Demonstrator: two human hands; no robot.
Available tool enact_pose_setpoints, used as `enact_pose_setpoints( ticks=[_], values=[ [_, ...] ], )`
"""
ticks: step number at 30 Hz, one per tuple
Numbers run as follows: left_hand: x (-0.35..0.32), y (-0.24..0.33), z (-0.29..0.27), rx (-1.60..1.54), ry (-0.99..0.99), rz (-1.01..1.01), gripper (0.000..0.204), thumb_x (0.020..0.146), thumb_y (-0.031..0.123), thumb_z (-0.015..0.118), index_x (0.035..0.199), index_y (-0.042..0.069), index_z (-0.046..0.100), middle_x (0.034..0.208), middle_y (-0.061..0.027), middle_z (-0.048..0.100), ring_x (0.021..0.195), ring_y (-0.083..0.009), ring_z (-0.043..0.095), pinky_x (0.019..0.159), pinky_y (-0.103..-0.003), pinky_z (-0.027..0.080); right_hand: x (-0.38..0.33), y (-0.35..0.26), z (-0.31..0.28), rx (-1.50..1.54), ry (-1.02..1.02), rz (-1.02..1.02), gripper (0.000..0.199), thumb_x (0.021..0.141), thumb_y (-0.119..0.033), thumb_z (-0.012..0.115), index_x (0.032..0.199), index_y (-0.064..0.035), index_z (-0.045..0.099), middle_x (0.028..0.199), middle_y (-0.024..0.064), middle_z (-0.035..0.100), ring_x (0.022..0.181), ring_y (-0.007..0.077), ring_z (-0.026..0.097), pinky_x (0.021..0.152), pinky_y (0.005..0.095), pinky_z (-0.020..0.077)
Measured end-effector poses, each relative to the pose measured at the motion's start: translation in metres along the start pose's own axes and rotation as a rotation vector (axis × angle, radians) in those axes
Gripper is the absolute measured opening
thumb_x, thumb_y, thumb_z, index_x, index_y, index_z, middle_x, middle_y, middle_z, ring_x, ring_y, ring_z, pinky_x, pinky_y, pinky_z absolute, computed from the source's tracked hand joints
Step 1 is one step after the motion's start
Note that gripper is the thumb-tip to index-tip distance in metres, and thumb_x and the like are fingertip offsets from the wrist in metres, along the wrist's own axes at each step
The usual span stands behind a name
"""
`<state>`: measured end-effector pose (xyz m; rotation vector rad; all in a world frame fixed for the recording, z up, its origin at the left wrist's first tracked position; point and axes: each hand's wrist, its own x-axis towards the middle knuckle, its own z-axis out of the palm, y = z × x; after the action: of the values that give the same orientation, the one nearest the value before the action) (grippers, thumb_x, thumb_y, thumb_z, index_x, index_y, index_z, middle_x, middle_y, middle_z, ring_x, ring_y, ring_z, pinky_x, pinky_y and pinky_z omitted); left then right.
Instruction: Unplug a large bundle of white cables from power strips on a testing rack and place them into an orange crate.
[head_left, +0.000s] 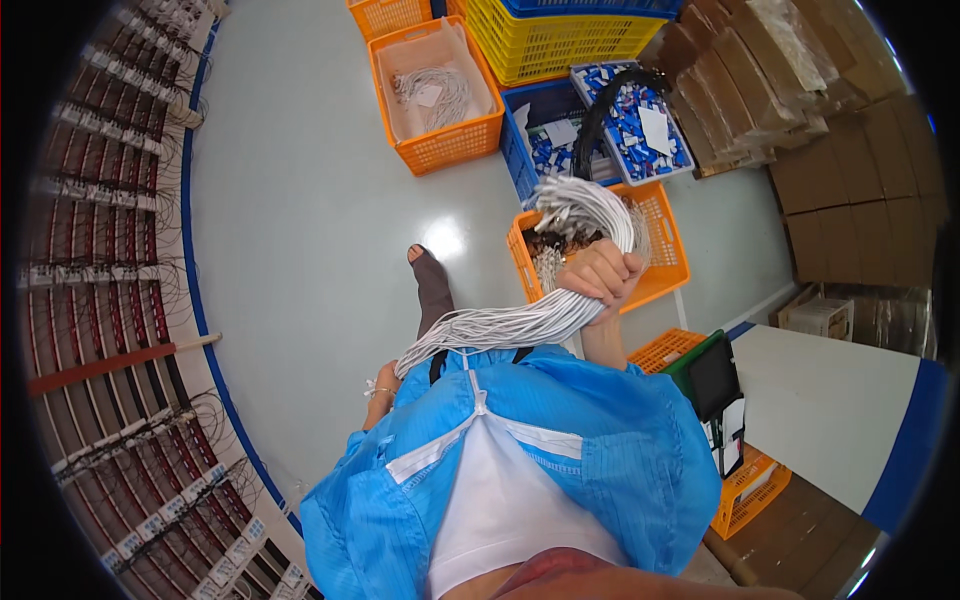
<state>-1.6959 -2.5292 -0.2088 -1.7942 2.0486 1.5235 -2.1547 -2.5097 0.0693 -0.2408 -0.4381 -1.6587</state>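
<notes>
A thick bundle of white cables [500, 326] stretches across the front of my body. My right hand [603, 272] is wrapped in a fist around it near one end, and the loose ends [565, 205] with small white connectors fan out above the fist. Low at my left side, my left hand [386, 380] closes on the other end, with a few white tips poking out past it; the cables and my jacket hide part of its fingers. Below my right hand stands an orange crate [665, 235] holding dark and pale cable-like items.
Another orange crate [440, 155] with white cables stands ahead, beside stacked yellow crates [560, 50]. A tray of small blue-and-white items [635, 120] rests on a blue crate [520, 165]. Wired racks [110, 260] line the left; cardboard boxes [850, 220] and a white table [830, 400] are right.
</notes>
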Motion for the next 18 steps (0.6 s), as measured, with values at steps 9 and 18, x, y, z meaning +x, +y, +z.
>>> enact_pose_setpoints(
  ticks=[9, 18],
  values=[
    [0.186, 0.054, -0.106, 0.09, -0.079, 0.102, 0.021, 0.07, 0.014, 0.069, 0.086, 0.002, 0.064, 0.083, -0.0189, 0.067, 0.081, -0.0299, 0.065, 0.072, -0.036, 0.049, 0.109, -0.013, -0.063, -0.099, 0.065, -0.264, 0.028, 0.085, -0.024, 0.051, 0.06, -0.0172, 0.042, 0.047, -0.0064, 0.044, 0.044, 0.0069, 0.043, 0.066, 0.0255, 0.0431],
    [0.362, 0.149, -0.226, 0.692, -0.395, 0.303, 0.022, 0.07, 0.0, 0.059, 0.091, 0.006, 0.063, 0.09, -0.0188, 0.065, 0.09, -0.0379, 0.061, 0.081, -0.043, 0.049, 0.178, 0.004, -0.082, -0.227, 0.127, -0.506, 0.027, 0.084, -0.024, 0.053, 0.06, -0.017, 0.044, 0.044, -0.0058, 0.045, 0.041, 0.0064, 0.042, 0.06, 0.0233, 0.0447]
  ],
)
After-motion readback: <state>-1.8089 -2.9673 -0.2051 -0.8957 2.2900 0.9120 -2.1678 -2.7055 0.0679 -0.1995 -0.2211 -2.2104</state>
